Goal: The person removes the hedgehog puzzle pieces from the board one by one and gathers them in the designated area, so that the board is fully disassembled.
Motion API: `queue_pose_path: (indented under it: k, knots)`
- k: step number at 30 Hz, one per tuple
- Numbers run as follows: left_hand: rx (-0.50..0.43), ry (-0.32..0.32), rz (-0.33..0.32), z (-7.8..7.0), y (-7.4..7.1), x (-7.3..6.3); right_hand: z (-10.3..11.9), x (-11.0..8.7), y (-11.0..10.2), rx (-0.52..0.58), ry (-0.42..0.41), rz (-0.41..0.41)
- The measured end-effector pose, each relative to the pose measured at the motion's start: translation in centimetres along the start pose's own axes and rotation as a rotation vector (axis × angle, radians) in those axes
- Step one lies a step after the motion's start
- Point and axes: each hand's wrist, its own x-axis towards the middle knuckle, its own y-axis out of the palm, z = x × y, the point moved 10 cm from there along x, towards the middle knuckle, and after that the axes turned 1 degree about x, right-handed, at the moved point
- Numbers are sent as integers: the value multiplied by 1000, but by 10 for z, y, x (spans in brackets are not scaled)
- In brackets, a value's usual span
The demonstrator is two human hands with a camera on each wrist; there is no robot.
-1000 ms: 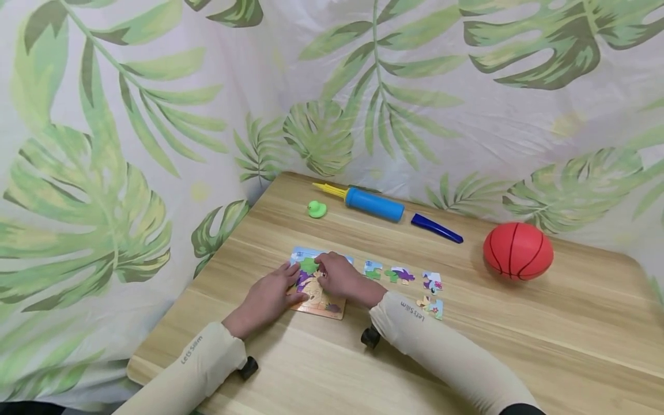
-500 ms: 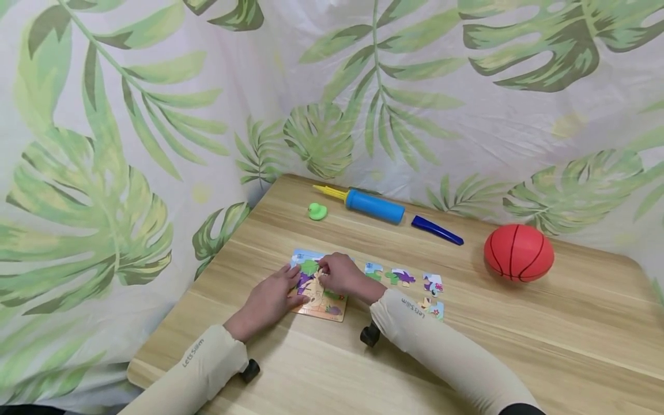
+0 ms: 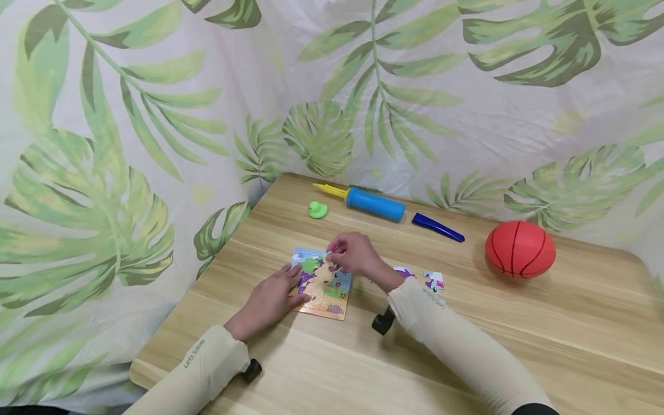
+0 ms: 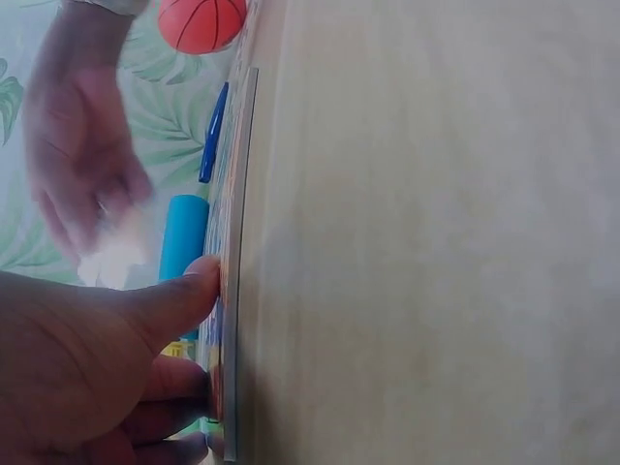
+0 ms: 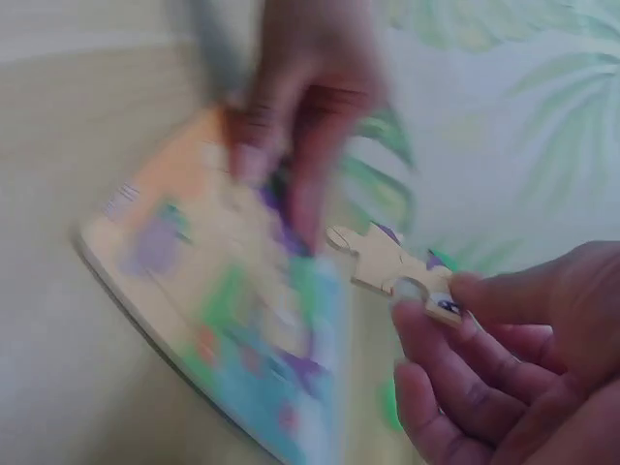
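A colourful jigsaw puzzle [image 3: 332, 309] in a flat tray lies on the wooden table. My left hand [image 3: 268, 301] rests on its left side, thumb and fingers spread; the left wrist view shows the thumb [image 4: 189, 295] touching the top near the edge. Above the far right part of the puzzle, my right hand [image 3: 358, 253] pinches a puzzle piece [image 5: 381, 260] between thumb and fingers. That piece is tan with bits of purple and a dark eye-like mark, held clear of the puzzle. Loose puzzle pieces [image 3: 434, 281] lie to the right, partly hidden by my right forearm.
Toward the back of the table [image 3: 519, 346] are a green toy duck [image 3: 317, 210], a blue hand pump [image 3: 374, 204] with a yellow nozzle, and a dark blue tapered object [image 3: 438, 227]. A red ball with black lines [image 3: 520, 249] sits at the right. A leaf-print curtain hangs behind.
My right hand has lifted off the puzzle and moved right and away from me, with a puzzle piece in its fingers. The left hand has stayed in place.
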Motion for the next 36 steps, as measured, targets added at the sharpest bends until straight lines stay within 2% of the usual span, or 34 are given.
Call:
queue_pose_path:
  k: [4, 8, 12, 16, 22, 25, 29, 31, 36]
  knots:
    - [6, -12, -16, 4, -9, -2, 4, -18, -37, 15, 11, 15]
    - [1, -35, -20, 10, -13, -4, -11, -39, -58, -48, 19, 61]
    - [-11, -31, -13, 11, -11, -2, -41, -54, -61, -119, 35, 96]
    - [-27, -31, -1, 8, -5, 1, -68, -63, -60, -154, 54, 97]
    - [-32, -25, 14, 1, 2, 1, -92, -72, -60, -199, 40, 91]
    - [-39, -24, 7, -2, 3, 1, -92, -78, -70, -283, 4, 25]
    - [-38, -32, 20, -7, 3, 3, -81, -88, -95, -407, -39, -161]
    - [-33, -36, 29, -10, 3, 5, -74, -92, -104, -412, -54, -222]
    - [-5, -51, 41, -17, 4, 14, -64, -99, -102, -373, -90, -198]
